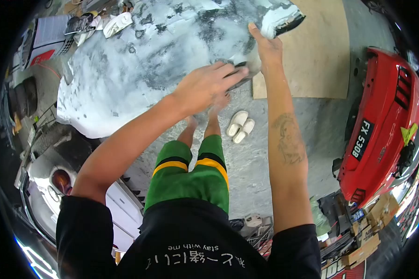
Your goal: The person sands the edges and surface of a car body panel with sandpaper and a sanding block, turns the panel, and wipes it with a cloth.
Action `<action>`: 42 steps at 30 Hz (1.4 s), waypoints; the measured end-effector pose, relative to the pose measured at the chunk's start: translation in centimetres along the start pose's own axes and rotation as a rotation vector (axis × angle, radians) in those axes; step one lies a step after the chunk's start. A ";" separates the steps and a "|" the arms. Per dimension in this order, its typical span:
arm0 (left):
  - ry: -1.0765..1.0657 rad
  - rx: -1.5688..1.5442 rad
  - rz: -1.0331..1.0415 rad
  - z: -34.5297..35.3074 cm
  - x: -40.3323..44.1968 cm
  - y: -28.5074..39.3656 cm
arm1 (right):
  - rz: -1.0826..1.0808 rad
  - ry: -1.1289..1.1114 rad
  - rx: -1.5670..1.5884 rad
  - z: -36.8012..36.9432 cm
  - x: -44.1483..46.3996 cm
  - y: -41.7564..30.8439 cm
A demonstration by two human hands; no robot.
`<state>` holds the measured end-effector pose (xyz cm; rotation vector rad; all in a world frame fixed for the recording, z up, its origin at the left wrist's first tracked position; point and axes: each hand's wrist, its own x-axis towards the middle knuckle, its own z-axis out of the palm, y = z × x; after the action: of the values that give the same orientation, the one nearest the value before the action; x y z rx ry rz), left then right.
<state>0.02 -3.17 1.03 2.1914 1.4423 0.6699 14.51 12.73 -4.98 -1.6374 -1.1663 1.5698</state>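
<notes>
A large car body panel (172, 42), mottled white and dark grey, lies across the top of the view. My left hand (212, 86) is at its near edge, slightly blurred, with fingers bent over a dark, flat thing (241, 82) that I cannot make out. To the right, my right hand (269, 49) grips the panel near its end, thumb on top and the other fingers mostly hidden beneath. Close to that thumb, the panel's tip (279, 21) has a thick white coat and a dark edge.
A plywood sheet (316, 51) lies right of the panel. Cream slippers (239, 126) sit on the concrete floor (246, 172) by my feet. A red car bumper (381, 130) stands at right, with cardboard boxes (372, 232) below. White gloves (118, 24) rest at the panel's upper left.
</notes>
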 end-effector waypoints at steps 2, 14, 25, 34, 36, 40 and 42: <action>-0.167 0.034 -0.103 -1.4 -2.7 0.5 | -0.029 0.020 -0.005 0.2 -0.4 -0.4; -0.192 0.105 -0.010 -2.3 -4.6 -0.6 | -0.114 0.054 -0.028 0.4 0.1 0.2; -0.193 0.129 -0.057 -0.7 -0.1 -0.2 | -0.104 0.024 -0.013 -0.1 0.3 -0.1; -0.092 0.108 -0.038 -0.1 0.1 -0.1 | -0.112 0.054 0.005 0.2 1.2 0.8; -0.082 0.100 -0.013 0.3 1.0 0.2 | 0.127 0.045 -0.026 -0.1 -0.1 -0.4; -0.127 0.095 -0.075 -0.5 -0.3 0.9 | -0.011 0.038 -0.039 0.1 0.1 0.0; -0.212 0.091 -0.104 -0.5 0.0 0.6 | -0.036 0.030 -0.037 0.0 0.1 0.1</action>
<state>0.19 -3.35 1.78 2.1631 1.4885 0.3312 14.52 12.79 -5.08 -1.6491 -1.2086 1.5053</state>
